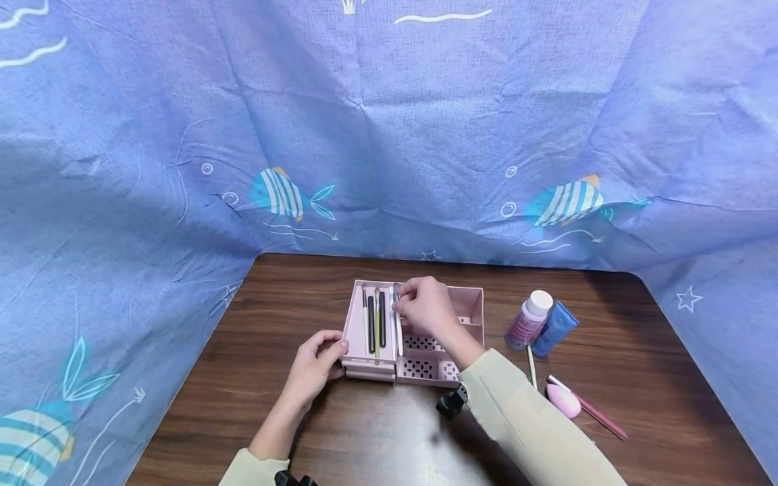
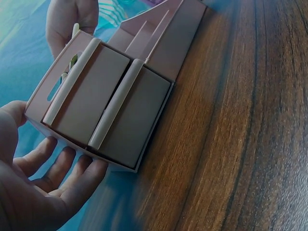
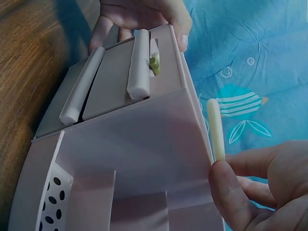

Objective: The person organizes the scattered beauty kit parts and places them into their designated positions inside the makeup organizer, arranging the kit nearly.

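Note:
A pink makeup organizer (image 1: 369,370) has two drawers at the left, a shallow top tray and open compartments at the right. My left hand (image 1: 315,364) grips its left front corner, thumb at the upper edge and fingers along the side. Between thumb and fingers, my right hand (image 1: 425,307) pinches a white-handled makeup brush (image 3: 216,130) at the right edge of the top tray. Several slim brushes and dark sticks lie side by side in that tray, among them a brush with a yellow-green handle (image 1: 377,331). The right fingers partly cover the pinched brush.
Right of the organizer stand a bottle (image 1: 526,324) with a white cap and a blue tube (image 1: 554,329). Before them lie a pale stick (image 1: 531,366), a pink makeup sponge (image 1: 564,401) and a pink-handled brush (image 1: 602,417). A blue fish-patterned cloth (image 1: 389,135) hangs behind the table.

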Motion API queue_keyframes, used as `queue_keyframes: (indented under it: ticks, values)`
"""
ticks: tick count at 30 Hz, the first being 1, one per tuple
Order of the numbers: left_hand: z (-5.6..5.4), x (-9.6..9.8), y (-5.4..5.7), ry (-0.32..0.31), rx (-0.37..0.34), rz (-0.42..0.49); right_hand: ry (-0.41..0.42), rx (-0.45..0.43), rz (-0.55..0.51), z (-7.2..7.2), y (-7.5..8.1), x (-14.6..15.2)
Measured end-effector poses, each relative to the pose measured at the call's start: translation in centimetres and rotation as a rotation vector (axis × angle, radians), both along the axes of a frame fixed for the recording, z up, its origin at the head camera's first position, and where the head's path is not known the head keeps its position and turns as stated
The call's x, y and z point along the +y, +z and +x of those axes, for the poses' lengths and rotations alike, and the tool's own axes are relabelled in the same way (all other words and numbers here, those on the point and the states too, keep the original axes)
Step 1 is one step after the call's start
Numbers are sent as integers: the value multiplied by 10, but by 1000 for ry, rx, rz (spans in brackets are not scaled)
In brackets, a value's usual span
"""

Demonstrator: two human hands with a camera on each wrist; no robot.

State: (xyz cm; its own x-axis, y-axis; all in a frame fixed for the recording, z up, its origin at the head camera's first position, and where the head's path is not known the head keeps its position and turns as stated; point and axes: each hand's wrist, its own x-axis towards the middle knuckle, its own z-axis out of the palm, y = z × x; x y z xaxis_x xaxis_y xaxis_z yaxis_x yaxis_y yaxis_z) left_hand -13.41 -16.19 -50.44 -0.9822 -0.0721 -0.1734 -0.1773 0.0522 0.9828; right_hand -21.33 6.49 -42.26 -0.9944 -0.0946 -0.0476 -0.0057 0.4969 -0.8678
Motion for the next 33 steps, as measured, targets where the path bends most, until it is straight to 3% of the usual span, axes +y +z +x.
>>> queue_keyframes:
  ticks: [10,17,20,33]
  values:
    - [0,-1,-1,4,2,3,18,49,57,-4,4,-10]
    - [0,0,-3,5,3,8,-5,190,315,-6,3,-17]
    - [0,0,-3,6,5,10,-17,197,371,-7,3,-20]
    - [0,0,-3,3,12,5,0,183,422,-5,3,-23]
